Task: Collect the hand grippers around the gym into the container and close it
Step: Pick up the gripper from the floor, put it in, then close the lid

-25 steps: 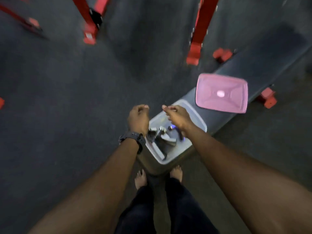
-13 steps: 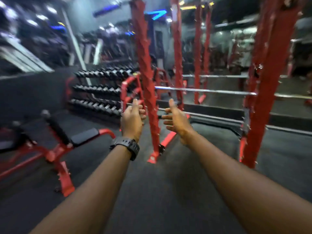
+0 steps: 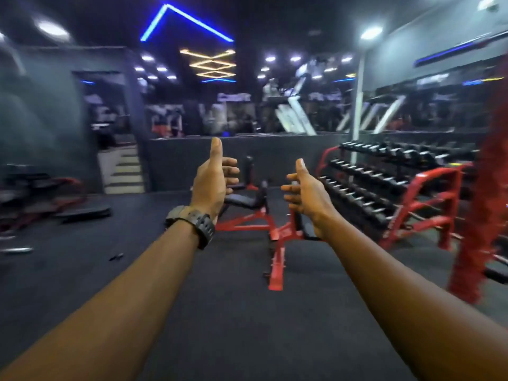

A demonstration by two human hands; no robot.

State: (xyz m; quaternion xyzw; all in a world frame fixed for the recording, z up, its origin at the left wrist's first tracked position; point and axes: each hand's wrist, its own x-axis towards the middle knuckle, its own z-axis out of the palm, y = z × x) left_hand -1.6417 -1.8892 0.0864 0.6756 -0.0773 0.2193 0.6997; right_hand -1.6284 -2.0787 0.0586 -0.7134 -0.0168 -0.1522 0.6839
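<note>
Both my arms reach forward at chest height over the dark gym floor. My left hand [image 3: 213,182], with a black watch on its wrist, holds nothing; the thumb points up and the fingers curl loosely. My right hand [image 3: 305,192] is also empty, thumb up and fingers apart. A small dark object [image 3: 116,256] lies on the floor to the lower left; it is too blurred to tell whether it is a hand gripper. The container and its lid are out of view.
A red-framed bench [image 3: 277,235] stands straight ahead behind my hands. A red dumbbell rack [image 3: 384,188] fills the right side, with a red upright post [image 3: 478,215] nearer. Dark benches [image 3: 41,193] sit at the left, stairs [image 3: 125,171] behind them.
The view lifted from the container with grippers and its pink lid on a bench, then swung left across the gym. Both hands left the container empty and rose in front of me.
</note>
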